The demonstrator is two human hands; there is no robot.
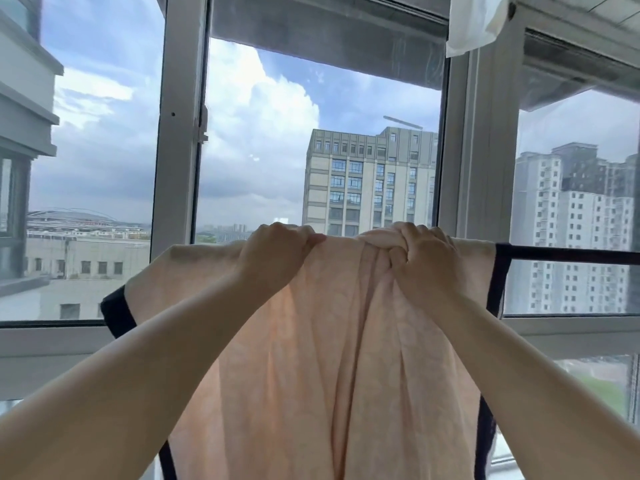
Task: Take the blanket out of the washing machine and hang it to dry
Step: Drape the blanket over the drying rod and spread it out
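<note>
A peach blanket (325,358) with dark navy trim hangs in front of me, draped over a dark horizontal rail (568,253) that runs off to the right. My left hand (277,251) grips the blanket's top edge left of centre. A little to its right, my right hand (422,258) clutches a bunched fold of the fabric at the top. Both arms reach up and forward. The blanket hides the rail under my hands and to the left. The washing machine is out of sight.
Tall windows with grey frames (180,133) stand straight behind the rail, with buildings and cloudy sky outside. A white cloth (474,22) hangs at the upper right. A window sill (52,344) runs below the glass.
</note>
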